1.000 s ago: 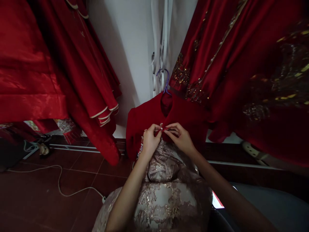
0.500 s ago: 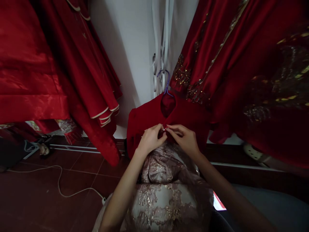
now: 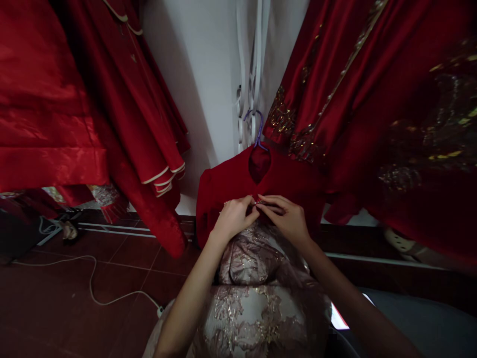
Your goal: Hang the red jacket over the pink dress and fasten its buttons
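A red velvet garment with a teardrop neck opening lies on a purple hanger, spread over my lap at the middle of the view. My left hand and my right hand meet just below the neck opening. Both pinch with closed fingers at a small fastening on the red cloth; the fastening itself is hidden by the fingertips. Under my forearms lies pale pink and gold brocade fabric.
Red satin gowns hang at the left, and red gowns with gold embroidery at the right. A white wall is behind. A white cable runs across the dark red floor tiles.
Both hands have drawn closer together at the fastening and sit slightly lower. The beaded trim seen by my left hand a second ago is now hidden.
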`<action>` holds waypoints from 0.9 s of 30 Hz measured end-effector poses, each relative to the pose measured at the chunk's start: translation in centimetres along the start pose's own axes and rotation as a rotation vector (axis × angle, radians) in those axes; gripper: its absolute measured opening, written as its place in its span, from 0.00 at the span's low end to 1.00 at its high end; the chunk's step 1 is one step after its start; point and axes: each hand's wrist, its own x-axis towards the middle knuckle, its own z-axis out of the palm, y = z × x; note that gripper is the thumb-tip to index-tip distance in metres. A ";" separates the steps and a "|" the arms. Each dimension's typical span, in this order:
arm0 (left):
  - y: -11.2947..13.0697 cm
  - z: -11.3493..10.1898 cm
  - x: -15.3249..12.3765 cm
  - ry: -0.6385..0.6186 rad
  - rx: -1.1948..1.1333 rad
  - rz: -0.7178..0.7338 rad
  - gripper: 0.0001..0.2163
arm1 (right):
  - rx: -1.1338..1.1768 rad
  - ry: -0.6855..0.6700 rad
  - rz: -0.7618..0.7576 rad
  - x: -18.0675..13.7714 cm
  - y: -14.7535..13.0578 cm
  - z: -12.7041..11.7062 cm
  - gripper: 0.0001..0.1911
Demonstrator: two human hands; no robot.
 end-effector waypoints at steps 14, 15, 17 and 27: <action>0.0 -0.6 0.6 -0.077 0.002 0.059 0.09 | -0.172 -0.050 -0.124 0.5 0.4 -0.8 0.15; -0.1 -0.6 0.6 -0.081 0.018 0.066 0.09 | -0.190 -0.054 -0.134 0.5 0.4 -0.9 0.15; -0.3 -0.5 0.9 -0.094 0.063 0.090 0.09 | -0.214 -0.068 -0.152 0.7 0.4 -1.1 0.14; -0.1 1.0 0.8 0.024 -0.047 0.011 0.09 | -0.076 -0.104 -0.013 1.0 1.3 0.0 0.24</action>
